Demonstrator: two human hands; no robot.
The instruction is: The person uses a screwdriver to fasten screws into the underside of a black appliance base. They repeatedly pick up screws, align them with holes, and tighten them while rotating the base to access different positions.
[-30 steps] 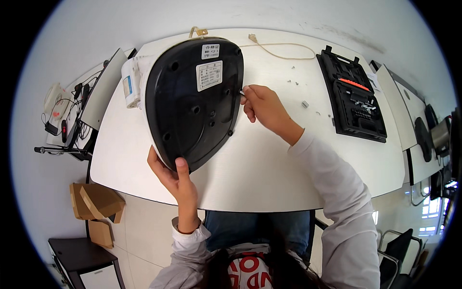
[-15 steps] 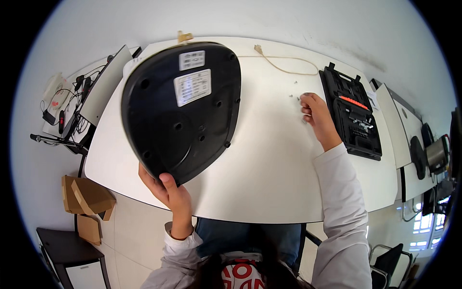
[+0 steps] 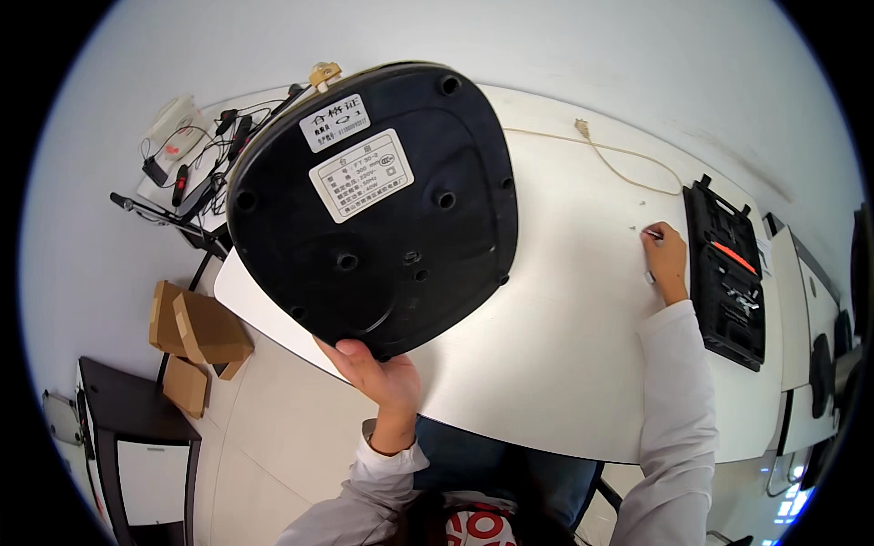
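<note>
My left hand (image 3: pixel 378 373) grips the near edge of a large black rounded appliance base (image 3: pixel 373 205), lifted off the white table (image 3: pixel 546 364) with its underside facing me. Two white labels and several screw holes show on that underside. My right hand (image 3: pixel 666 259) rests far out on the table at the right, fingers closed around a thin screwdriver whose tip points left. Tiny screws (image 3: pixel 637 217) lie on the table just beyond that hand.
A black tool case (image 3: pixel 728 273) lies open right of my right hand. A tan cord (image 3: pixel 610 159) runs along the table's far side. Cables and small devices (image 3: pixel 196 155) clutter the far left. Cardboard boxes (image 3: pixel 196 332) and a dark cabinet (image 3: pixel 137 446) stand on the floor at left.
The black base has been lifted closer to the camera and tilted. My right hand has moved from the base's edge out to the right, beside the tool case.
</note>
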